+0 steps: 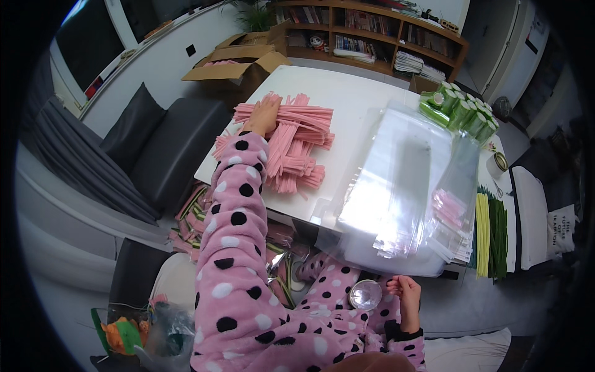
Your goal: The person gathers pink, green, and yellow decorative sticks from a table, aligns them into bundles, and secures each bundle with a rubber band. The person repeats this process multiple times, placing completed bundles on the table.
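Note:
My left hand (264,116) reaches across the white table and rests on a stack of pink fuzzy stems, likely pipe cleaners (297,139), laid crosswise in bundles. Whether its fingers grip any stems cannot be told. Close to my lap, my right hand (405,293) is raised with bent fingers just below the table's near edge; whether it pinches something small is unclear. A round clear container (365,294) sits on my lap beside it. Clear plastic sleeves (390,186) lie over the table's near right part, some holding pink pieces.
Green-wrapped rolls (465,109) stand at the far right corner. Yellow stems (482,232) and dark green stems (499,237) hang over the right edge, near scissors (498,189) and a round tin (497,164). Packed pink-and-green bundles (193,221) lie below the table's left side.

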`<state>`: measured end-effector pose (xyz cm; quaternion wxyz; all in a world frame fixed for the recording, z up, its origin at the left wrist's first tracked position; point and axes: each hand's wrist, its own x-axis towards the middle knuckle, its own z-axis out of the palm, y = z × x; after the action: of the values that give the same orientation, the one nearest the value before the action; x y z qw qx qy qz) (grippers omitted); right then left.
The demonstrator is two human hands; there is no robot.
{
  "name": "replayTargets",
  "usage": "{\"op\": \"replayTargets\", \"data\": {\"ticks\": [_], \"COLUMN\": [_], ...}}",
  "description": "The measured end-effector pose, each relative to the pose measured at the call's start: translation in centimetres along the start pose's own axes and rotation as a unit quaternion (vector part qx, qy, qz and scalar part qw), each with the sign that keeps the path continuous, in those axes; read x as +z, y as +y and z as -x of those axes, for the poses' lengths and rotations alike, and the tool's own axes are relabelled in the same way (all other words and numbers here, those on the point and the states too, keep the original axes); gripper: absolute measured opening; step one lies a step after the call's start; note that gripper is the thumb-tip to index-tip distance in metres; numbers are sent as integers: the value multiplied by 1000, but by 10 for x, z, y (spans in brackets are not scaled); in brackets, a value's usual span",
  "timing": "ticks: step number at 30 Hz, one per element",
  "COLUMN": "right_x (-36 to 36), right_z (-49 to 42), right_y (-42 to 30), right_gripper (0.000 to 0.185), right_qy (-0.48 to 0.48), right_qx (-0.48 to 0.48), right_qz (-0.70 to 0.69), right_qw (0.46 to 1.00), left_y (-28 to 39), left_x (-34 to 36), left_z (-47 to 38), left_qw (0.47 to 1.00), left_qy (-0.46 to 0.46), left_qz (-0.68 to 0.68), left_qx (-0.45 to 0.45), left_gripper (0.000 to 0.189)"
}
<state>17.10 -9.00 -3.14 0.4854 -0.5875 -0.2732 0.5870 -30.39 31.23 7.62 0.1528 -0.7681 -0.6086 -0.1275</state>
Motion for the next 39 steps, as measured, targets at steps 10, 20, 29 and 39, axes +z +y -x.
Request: {"op": "replayTargets", "data": {"ticks": [10,20,29,39], "right_x": [4,-20,12,-6], "right_z": [0,14,37,59], "right_y": [2,-34,-44,-54], "right_gripper": [24,21,58,21], "right_qy": [-7,-3,-430,-262], "right_qx": [-7,-146,-6,43], "right_qz": [0,56,-46,-39], "right_qw": [1000,988,902,963], "left_y": [-5,178,340,343], "left_x": [-19,-148,-135,-119], "left_z": [-6,103,197,214], "left_qw": [980,930,854,869], "left_qy": [196,230,171,153], "left_qz": [25,64,90,430], "left_qx": [-14,278,483,192], "left_gripper": [34,24,10,60]}}
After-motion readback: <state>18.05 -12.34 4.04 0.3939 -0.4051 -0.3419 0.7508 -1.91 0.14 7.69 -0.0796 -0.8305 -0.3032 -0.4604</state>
